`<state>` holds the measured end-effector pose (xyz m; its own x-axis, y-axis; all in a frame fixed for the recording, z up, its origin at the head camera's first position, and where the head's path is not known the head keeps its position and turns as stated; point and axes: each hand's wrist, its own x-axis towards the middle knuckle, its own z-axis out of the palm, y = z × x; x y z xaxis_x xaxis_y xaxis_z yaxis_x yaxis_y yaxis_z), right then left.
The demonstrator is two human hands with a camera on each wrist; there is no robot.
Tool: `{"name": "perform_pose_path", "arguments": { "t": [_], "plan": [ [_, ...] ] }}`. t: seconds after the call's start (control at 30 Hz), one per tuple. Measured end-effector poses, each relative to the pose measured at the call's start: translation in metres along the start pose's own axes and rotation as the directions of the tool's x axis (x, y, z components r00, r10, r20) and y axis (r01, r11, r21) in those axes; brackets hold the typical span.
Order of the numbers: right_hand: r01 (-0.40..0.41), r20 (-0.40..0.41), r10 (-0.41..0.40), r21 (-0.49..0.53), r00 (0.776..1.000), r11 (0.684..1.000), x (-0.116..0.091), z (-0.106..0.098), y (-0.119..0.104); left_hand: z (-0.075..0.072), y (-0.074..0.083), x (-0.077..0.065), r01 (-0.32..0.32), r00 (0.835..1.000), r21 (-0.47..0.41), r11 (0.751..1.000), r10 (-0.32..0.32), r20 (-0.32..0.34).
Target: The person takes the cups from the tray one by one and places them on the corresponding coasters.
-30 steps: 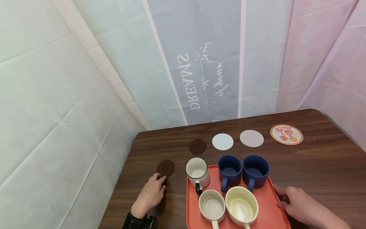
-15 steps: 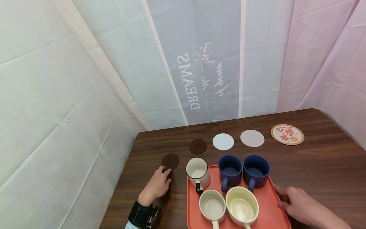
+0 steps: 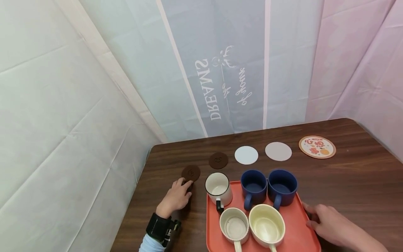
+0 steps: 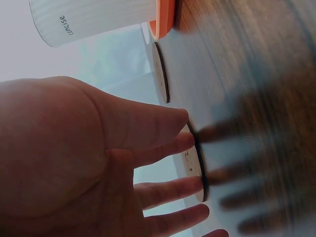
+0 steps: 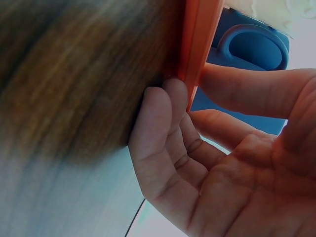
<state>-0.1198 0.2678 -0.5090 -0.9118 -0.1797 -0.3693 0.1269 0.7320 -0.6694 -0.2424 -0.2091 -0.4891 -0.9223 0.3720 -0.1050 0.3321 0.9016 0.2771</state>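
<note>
My left hand [image 3: 175,197] reaches over the table's left part, its fingertips at the near edge of a round dark brown coaster [image 3: 191,172] with a face on it. In the left wrist view, those fingers are spread and nearly straight, overlapping the coaster's edge [image 4: 199,160]. With thumb at the rim and fingers curled against its lower edge, my right hand [image 3: 330,224] holds the right side of an orange-red tray [image 3: 299,229]. On this tray stand a white mug [image 3: 217,185] with a black handle, two blue mugs [image 3: 253,187], a cream cup [image 3: 234,225] and a pale yellow cup [image 3: 267,225].
Behind the tray lie a second brown coaster [image 3: 218,160], a white coaster [image 3: 246,155], a pale pinkish-grey coaster [image 3: 278,151] and a patterned coaster [image 3: 317,147], in a row on the wooden table [image 3: 352,175]. Fabric sheets [image 3: 230,70] hang around the table's back and sides.
The brown coaster under my left fingertips has slid away from me and to the right, closer to the other brown one. My right hand and the tray have stayed in place.
</note>
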Motion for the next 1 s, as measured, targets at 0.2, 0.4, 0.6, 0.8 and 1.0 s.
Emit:
{"name": "perform_pose_path", "arguments": {
  "t": [0.2,0.4,0.6,0.8,1.0],
  "plan": [
    [0.02,-0.006,-0.02,0.008,1.0,1.0,-0.001,0.002,0.001,0.0,0.003,0.009,0.015,1.0,-0.001,1.0,-0.015,0.024],
    [0.002,-0.002,-0.002,0.016,1.0,1.0,0.002,0.001,0.003,-0.002,0.004,0.023,0.006,0.999,0.011,1.0,-0.007,0.042],
    [0.017,-0.005,-0.017,0.026,1.0,1.0,0.001,0.001,0.005,-0.002,-0.001,0.029,0.008,1.0,-0.012,1.0,-0.008,0.014],
    [0.015,0.0,-0.015,0.04,1.0,0.999,0.002,0.001,0.005,-0.003,-0.007,0.025,0.045,0.998,0.003,0.999,-0.045,0.032],
    [0.0,-0.001,0.0,0.04,1.0,0.999,0.002,0.002,0.006,-0.003,-0.006,0.027,0.005,0.999,0.005,1.0,-0.005,0.044]
  ]
}}
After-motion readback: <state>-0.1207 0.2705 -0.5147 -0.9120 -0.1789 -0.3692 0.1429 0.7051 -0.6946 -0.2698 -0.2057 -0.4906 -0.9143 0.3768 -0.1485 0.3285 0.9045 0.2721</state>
